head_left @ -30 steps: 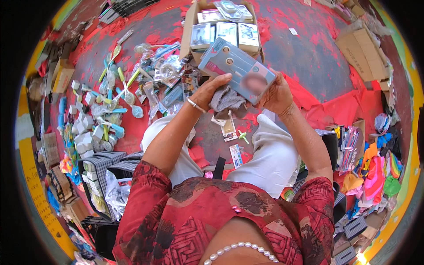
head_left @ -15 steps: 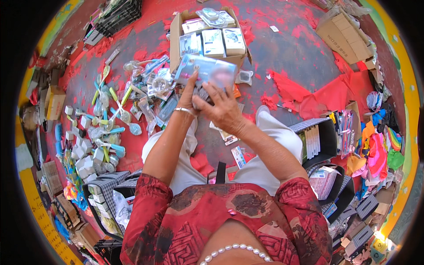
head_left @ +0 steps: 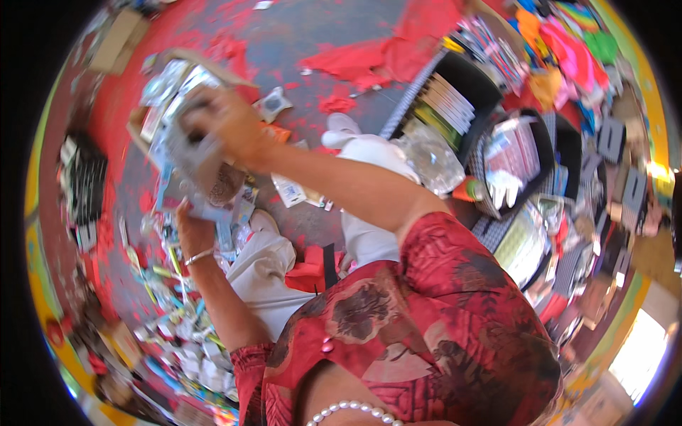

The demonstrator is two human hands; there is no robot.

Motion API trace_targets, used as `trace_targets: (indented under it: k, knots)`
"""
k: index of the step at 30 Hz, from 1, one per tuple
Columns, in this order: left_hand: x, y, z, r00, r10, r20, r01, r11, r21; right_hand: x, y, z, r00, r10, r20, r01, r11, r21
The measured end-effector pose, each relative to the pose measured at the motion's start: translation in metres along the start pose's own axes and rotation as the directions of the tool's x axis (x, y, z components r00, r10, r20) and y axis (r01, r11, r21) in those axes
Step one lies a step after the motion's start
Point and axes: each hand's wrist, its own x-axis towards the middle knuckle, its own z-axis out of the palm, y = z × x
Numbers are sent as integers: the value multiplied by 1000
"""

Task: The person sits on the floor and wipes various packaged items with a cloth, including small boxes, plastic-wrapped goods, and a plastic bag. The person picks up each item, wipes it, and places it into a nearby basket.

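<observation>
My right hand (head_left: 227,128), smeared by motion, is closed over the top of a blurred grey package (head_left: 188,153) with dark spots; its kind cannot be made out. My left hand (head_left: 190,221), a bangle at its wrist, is lower down, fingers closed at the edge of a light-blue flat package (head_left: 165,190). A round brown mesh-like thing (head_left: 227,186) shows just under the grey package. Behind my hands stands an open cardboard box (head_left: 245,91) of packaged goods, partly hidden by the right hand.
Loose kitchen utensils (head_left: 153,280) and white small boxes (head_left: 213,373) lie to the left. On the right are black baskets (head_left: 490,78) with packets, a clear plastic bag (head_left: 432,162) and colourful cloth-like items (head_left: 568,50). Torn red sheeting (head_left: 383,60) covers part of the floor.
The view has swung to the right. The blue boxed package held before is no longer plainly seen; my right hand has moved up over a grey package beside the carton, while my left is lower.
</observation>
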Motion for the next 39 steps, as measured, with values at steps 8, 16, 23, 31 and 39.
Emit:
trace_targets:
  k: [8, 16, 23, 31, 39]
  knots:
    - [-7, -26, 37, 898, 427, 106, -420, 904, -83, -32, 35, 33, 922, -112, 370, 359, 604, -711]
    - [11, -43, 37, 839, 538, 81, -540, 842, 0, -21, 40, 32, 924, -109, 366, 347, 641, -684]
    - [3, -19, 27, 916, 315, -248, -332, 943, -32, -32, 38, 29, 665, -93, 741, 603, 653, -459]
    - [14, -11, -5, 934, 247, 256, -201, 960, -193, -29, 36, 24, 880, -202, 429, 447, 655, -609]
    - [28, -37, -16, 852, 424, 308, -523, 665, 532, -24, 58, 38, 855, -316, 411, 517, 469, -716]
